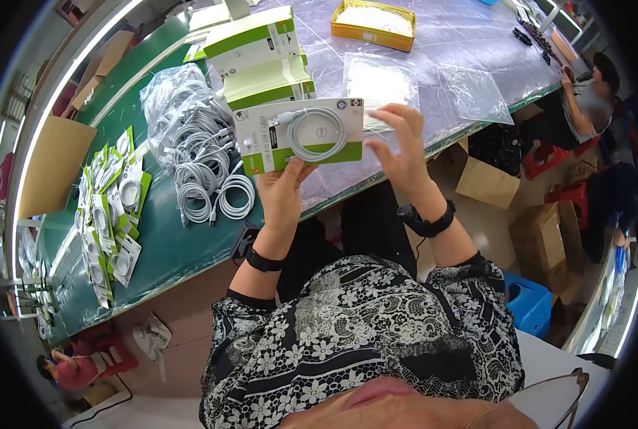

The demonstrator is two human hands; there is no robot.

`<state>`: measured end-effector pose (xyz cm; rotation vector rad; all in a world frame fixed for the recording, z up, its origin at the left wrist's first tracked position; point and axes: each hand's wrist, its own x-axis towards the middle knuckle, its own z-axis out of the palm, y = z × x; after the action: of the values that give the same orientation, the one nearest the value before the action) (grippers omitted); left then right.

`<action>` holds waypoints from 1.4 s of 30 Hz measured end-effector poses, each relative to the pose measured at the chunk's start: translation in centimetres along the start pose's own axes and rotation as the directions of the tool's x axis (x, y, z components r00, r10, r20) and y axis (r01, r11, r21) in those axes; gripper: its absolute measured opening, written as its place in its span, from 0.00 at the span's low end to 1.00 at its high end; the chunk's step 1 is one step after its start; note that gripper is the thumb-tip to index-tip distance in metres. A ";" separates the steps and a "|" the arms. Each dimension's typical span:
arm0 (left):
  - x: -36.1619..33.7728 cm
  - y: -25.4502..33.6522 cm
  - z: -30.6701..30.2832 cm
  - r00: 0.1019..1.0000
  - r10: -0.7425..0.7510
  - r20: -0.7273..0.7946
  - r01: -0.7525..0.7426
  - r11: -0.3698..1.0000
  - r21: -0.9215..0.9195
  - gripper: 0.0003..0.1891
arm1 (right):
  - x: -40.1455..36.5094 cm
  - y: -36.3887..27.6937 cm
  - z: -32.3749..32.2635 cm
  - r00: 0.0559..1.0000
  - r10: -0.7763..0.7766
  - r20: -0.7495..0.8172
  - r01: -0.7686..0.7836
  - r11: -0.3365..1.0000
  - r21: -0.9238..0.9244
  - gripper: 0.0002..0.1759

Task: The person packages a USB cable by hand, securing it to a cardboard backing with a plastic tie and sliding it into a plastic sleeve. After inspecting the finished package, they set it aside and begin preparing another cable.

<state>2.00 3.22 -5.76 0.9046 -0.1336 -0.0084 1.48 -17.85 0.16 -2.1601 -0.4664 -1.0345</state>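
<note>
My left hand [283, 189] grips the lower edge of a white and green cable card [265, 136], printed "USB-A to USB-C cable". A coiled light grey cable [317, 134] lies on the card's face. To the right of the card, my right hand [404, 146] is raised with thumb and fingers apart, and nothing shows between them. Behind the card stand stacks of similar green and white cards [251, 44]. Loose coiled grey cables [204, 161] are heaped left of my left hand, some inside clear plastic bags [165, 93].
Further left, a pile of carded cables [111, 214] lies on the green mat [169, 250]. A yellow tray [372, 36] of small white pieces and clear bags [472, 93] are at the back. Cardboard boxes [540, 236] stand right, where another person [590, 100] sits.
</note>
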 end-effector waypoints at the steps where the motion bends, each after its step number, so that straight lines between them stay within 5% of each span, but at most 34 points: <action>1: 0.3 -0.1 -0.2 1.000 0.009 -0.024 -0.009 1.000 -0.001 0.15 | -0.2 0.8 -0.1 1.000 0.013 0.000 -0.013 1.000 -0.006 0.14; 4: 1.7 0.8 -1.0 0.997 0.046 -0.067 -0.048 0.999 -0.024 0.15 | -1.3 4.3 0.0 0.924 0.374 -0.085 -0.368 0.927 0.077 0.12; 5: 2.1 1.1 -1.4 0.990 0.098 -0.098 -0.102 0.994 -0.040 0.14 | -2.1 5.7 0.2 0.918 0.387 -0.085 -0.382 0.922 0.068 0.12; 8: 2.0 1.3 -2.7 0.986 0.040 -0.159 -0.055 0.994 -0.097 0.15 | -4.4 9.9 1.5 0.885 0.380 0.269 -0.353 0.924 -0.145 0.09; 12: 1.6 0.8 -3.4 0.982 -0.057 -0.181 0.027 0.986 -0.164 0.14 | -5.1 10.7 3.7 0.909 0.340 0.242 -0.231 0.893 -0.386 0.08; 17: 1.9 0.7 -3.7 0.965 -0.147 -0.217 0.105 0.975 -0.196 0.13 | -4.7 10.7 4.3 0.920 0.289 0.265 -0.161 0.895 -0.417 0.07; 21: 2.6 -0.4 -4.8 0.970 -0.150 -0.192 0.101 0.965 -0.241 0.12 | -4.2 10.5 3.1 0.884 0.272 0.381 -0.135 0.928 -0.347 0.06; 24: 2.9 -0.4 -4.1 0.970 -0.171 -0.174 0.120 0.955 -0.272 0.11 | -1.8 8.1 2.3 0.691 0.533 0.489 -0.561 0.822 -0.102 0.07; 29: 3.6 0.5 -2.9 0.965 -0.240 -0.108 0.189 0.916 -0.353 0.10 | -1.1 6.2 2.3 0.748 0.337 0.572 -0.536 0.815 0.221 0.10; 32: 3.7 0.7 -2.4 0.947 -0.314 -0.068 0.254 0.860 -0.442 0.09 | -0.9 4.0 3.6 0.635 0.372 0.677 -0.748 0.516 0.418 0.09; 37: 3.7 0.7 -2.2 0.904 -0.424 0.054 0.345 0.649 -0.678 0.10 | 0.3 0.8 4.2 0.739 0.237 0.631 -0.528 0.786 0.323 0.08; 42: 3.3 1.4 -1.7 0.885 -0.450 0.122 0.366 0.509 -0.779 0.11 | 2.2 -2.0 5.0 0.940 0.051 0.338 -0.139 0.961 0.240 0.07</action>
<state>5.41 5.16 -5.33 0.0055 0.1852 -0.4479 4.41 -12.84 0.47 -2.0951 -0.6084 -0.5225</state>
